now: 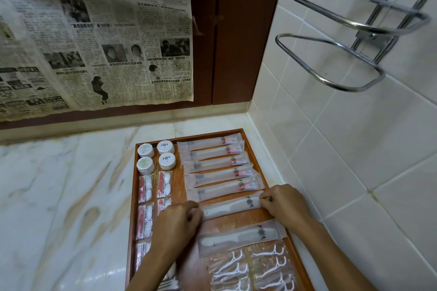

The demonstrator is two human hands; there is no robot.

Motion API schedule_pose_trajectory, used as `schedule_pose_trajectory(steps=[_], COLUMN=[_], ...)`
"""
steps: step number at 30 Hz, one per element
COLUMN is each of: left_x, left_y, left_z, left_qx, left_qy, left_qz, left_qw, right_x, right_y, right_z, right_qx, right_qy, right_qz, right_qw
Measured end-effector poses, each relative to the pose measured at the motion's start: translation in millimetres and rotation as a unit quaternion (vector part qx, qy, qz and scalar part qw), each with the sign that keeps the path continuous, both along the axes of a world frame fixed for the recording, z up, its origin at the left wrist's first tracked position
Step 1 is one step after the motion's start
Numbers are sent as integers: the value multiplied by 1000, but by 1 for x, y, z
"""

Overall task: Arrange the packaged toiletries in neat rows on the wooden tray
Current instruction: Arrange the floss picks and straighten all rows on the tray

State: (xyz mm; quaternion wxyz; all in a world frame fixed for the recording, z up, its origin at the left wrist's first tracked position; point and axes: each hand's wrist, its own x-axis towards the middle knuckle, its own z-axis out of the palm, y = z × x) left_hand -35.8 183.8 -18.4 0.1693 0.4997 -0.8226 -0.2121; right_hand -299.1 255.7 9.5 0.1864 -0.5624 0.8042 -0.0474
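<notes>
I am pinching both ends of the light, slippery frosted-plastic comb packet (233, 205) with my left hand (179, 220) and right hand (282, 203), fingers curled, beside the wooden tray's (256, 158) toothbrush packets (224, 186).

Head view looks steeply down, close over the wooden tray (250, 146).

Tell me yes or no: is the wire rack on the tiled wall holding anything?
No. Both loops of the wire rack on the tiled wall are empty, with only tile showing through them.
</notes>
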Motion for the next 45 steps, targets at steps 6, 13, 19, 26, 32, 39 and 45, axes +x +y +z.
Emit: schedule_pose_trajectory(steps=[6,13,19,26,32,39,45], left_x=[11,12,6,0,0,0,-1], left_y=[14,28,30,28,25,22,21], left_z=[7,2,3,4,4,4,5], left_qx=[54,84,59,50,56,71,68], left_qy=[13,-47,-70,-67,-55,-40,-45], left_qz=[-58,-81,-67,-60,-50,-39,-38], left_qw=[997,992,994,995,996,996,996], right_x=[1,4,9,9,8,8,7], right_y=[28,53,53,46,44,42,42], right_z=[5,-2,-8,-7,-8,-9,-11], right_qx=[24,56,24,4,2,10,9], right_qy=[10,18,43,54,50,37,45], right_qz=[25,49,49,38,34,24,17], right_qw=[999,997,998,998,998,999,999])
